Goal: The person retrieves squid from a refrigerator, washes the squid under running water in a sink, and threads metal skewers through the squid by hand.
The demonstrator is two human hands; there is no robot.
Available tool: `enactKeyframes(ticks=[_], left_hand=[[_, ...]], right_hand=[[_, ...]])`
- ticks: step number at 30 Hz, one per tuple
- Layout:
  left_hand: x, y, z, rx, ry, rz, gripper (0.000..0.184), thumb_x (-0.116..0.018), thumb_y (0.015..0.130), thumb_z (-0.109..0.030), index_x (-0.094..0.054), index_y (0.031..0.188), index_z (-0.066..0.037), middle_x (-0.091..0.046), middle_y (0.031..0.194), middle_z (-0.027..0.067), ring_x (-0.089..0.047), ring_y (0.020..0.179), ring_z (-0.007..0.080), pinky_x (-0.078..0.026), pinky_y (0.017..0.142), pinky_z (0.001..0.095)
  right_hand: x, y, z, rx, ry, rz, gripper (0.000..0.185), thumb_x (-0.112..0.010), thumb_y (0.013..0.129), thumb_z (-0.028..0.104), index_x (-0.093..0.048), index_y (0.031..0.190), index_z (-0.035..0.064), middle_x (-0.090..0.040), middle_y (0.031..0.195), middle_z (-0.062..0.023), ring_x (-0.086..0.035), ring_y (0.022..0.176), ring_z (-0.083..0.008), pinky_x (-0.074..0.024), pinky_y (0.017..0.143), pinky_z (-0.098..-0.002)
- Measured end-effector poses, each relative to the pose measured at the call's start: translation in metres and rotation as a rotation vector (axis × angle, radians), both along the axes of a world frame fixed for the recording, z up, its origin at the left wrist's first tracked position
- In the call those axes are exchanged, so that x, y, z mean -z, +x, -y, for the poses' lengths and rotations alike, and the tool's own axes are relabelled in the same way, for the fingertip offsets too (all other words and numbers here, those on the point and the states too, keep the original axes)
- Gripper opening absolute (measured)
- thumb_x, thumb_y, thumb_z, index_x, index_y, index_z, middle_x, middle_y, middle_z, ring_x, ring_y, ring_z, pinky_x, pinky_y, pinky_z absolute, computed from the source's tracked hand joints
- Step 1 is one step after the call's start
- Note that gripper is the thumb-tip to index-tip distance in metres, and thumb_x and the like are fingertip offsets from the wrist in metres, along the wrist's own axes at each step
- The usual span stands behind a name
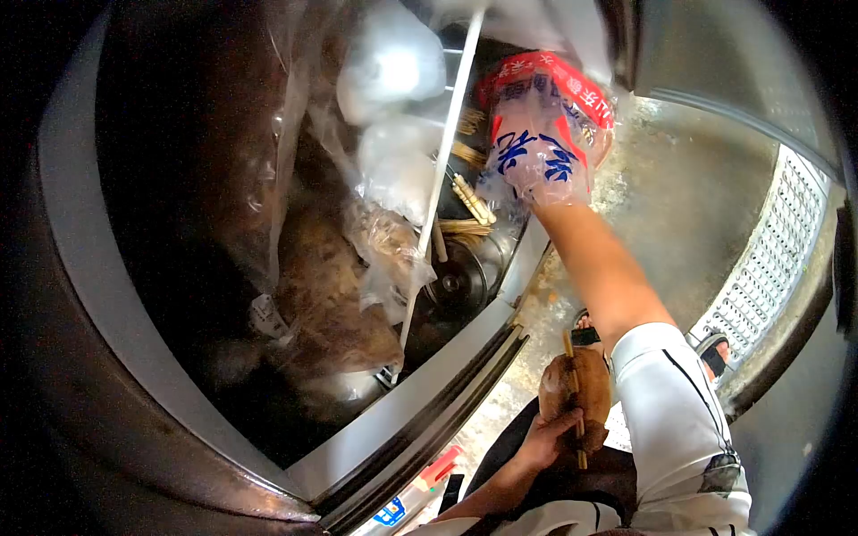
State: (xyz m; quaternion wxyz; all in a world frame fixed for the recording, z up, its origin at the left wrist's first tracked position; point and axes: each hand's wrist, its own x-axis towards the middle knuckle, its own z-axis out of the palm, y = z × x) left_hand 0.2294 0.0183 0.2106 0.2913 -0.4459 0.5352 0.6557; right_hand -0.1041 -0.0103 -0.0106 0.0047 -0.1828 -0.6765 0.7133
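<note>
The left hand [556, 431] has its grip closed on a brown piece [597, 386], its thumb laid over a thin stick [583, 461] that runs lengthwise along the piece and pokes out at both ends; this is low in the view, in front of the person's body. The right arm [601, 268], in a white sleeve [675, 384], reaches up to a clear plastic bag [542, 125] with a red band and blue lettering. The bag covers the right hand, so I cannot tell how wide its grip is. Just left of the bag is an open cabinet [407, 457] with a pale rim, crossed by a white rod [449, 152]. Inside are white bags [393, 165], a bag of brownish contents [326, 299], bundled sticks [466, 228] and a round dark lid-like disc [451, 282]. Further right lie the wet-looking floor [666, 192] and a perforated metal strip [778, 255], with a sandalled foot [715, 354] near its lower end.
</note>
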Motion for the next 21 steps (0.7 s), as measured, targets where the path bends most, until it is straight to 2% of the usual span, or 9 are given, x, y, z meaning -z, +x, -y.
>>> enactKeyframes(ticks=[1,5,7,10,13,14,15,17,21], left_hand=[[-0.003,-0.006,-0.001,-0.073,0.032,0.149,0.032,-0.056,0.081,-0.006,-0.048,0.112,-0.001,-0.055,0.101,0.0049,-0.054,0.090,0.0169,-0.045,0.079,0.0325],[0.002,0.006,0.000,-0.023,0.068,0.061,0.031,-0.056,0.082,-0.008,-0.048,0.111,-0.001,-0.055,0.100,0.0044,-0.054,0.089,0.0166,-0.045,0.078,0.0321],[0.004,0.007,-0.002,-0.230,0.166,0.147,0.029,-0.056,0.082,-0.009,-0.050,0.109,-0.001,-0.055,0.099,0.0041,-0.054,0.087,0.0154,-0.045,0.076,0.0314],[0.015,0.024,0.004,-0.174,0.126,0.217,0.029,-0.056,0.082,-0.009,-0.050,0.109,0.000,-0.055,0.097,0.0043,-0.055,0.086,0.0168,-0.046,0.074,0.0322],[0.024,0.032,0.001,-0.237,0.182,0.063,0.029,-0.057,0.082,-0.010,-0.050,0.108,0.000,-0.055,0.097,0.0046,-0.055,0.087,0.0181,-0.046,0.074,0.0328],[0.019,0.023,-0.007,-0.375,0.213,0.153,0.028,-0.057,0.082,-0.011,-0.051,0.107,0.000,-0.055,0.097,0.0045,-0.055,0.089,0.0184,-0.045,0.075,0.0322],[0.016,0.021,-0.009,-0.267,0.143,0.072,0.028,-0.057,0.082,-0.011,-0.051,0.107,0.000,-0.054,0.099,0.0051,-0.054,0.090,0.0178,-0.044,0.077,0.0314],[0.030,0.033,-0.012,-0.345,0.117,0.091,0.030,-0.058,0.081,-0.010,-0.051,0.109,0.000,-0.054,0.100,0.0056,-0.053,0.092,0.0175,-0.044,0.078,0.0315],[0.019,0.028,-0.036,-0.334,0.120,0.026,0.024,-0.055,0.082,-0.011,-0.052,0.103,0.000,-0.057,0.088,0.0063,-0.057,0.082,0.0166,-0.047,0.070,0.0308]], right_hand=[[0.002,0.000,-0.004,-0.009,-0.028,0.003,0.021,-0.049,0.084,0.020,-0.052,0.100,0.0062,-0.054,0.073,-0.0037,-0.048,0.056,-0.0140,-0.0395,0.050,-0.0265],[0.003,-0.004,-0.012,-0.040,-0.142,0.038,0.021,-0.049,0.085,0.019,-0.052,0.100,0.0060,-0.054,0.072,-0.0034,-0.048,0.055,-0.0133,-0.0391,0.049,-0.0260],[-0.002,-0.009,-0.014,-0.051,-0.212,0.073,0.021,-0.049,0.085,0.019,-0.052,0.101,0.0058,-0.054,0.072,-0.0032,-0.047,0.054,-0.0130,-0.0389,0.049,-0.0258],[-0.022,0.001,-0.017,-0.095,-0.375,0.180,0.021,-0.050,0.085,0.019,-0.052,0.101,0.0057,-0.054,0.071,-0.0029,-0.047,0.053,-0.0125,-0.0386,0.048,-0.0255],[-0.063,0.050,-0.029,-0.192,-0.576,0.353,0.021,-0.050,0.085,0.019,-0.052,0.101,0.0055,-0.054,0.071,-0.0026,-0.047,0.052,-0.0120,-0.0382,0.047,-0.0251],[-0.078,0.073,-0.040,-0.224,-0.630,0.415,0.021,-0.050,0.085,0.019,-0.051,0.102,0.0054,-0.053,0.071,-0.0025,-0.047,0.052,-0.0118,-0.0381,0.046,-0.0250],[-0.095,0.096,-0.054,-0.252,-0.665,0.460,0.021,-0.050,0.085,0.019,-0.051,0.102,0.0054,-0.053,0.070,-0.0024,-0.046,0.051,-0.0116,-0.0380,0.046,-0.0249],[-0.131,0.139,-0.087,-0.281,-0.679,0.526,0.021,-0.050,0.086,0.019,-0.051,0.102,0.0053,-0.053,0.070,-0.0023,-0.046,0.051,-0.0115,-0.0379,0.046,-0.0248],[-0.200,0.210,-0.175,-0.361,-0.752,0.629,0.021,-0.049,0.087,0.016,-0.050,0.104,0.0033,-0.052,0.069,-0.0009,-0.041,0.051,-0.0059,-0.0329,0.044,-0.0196]])
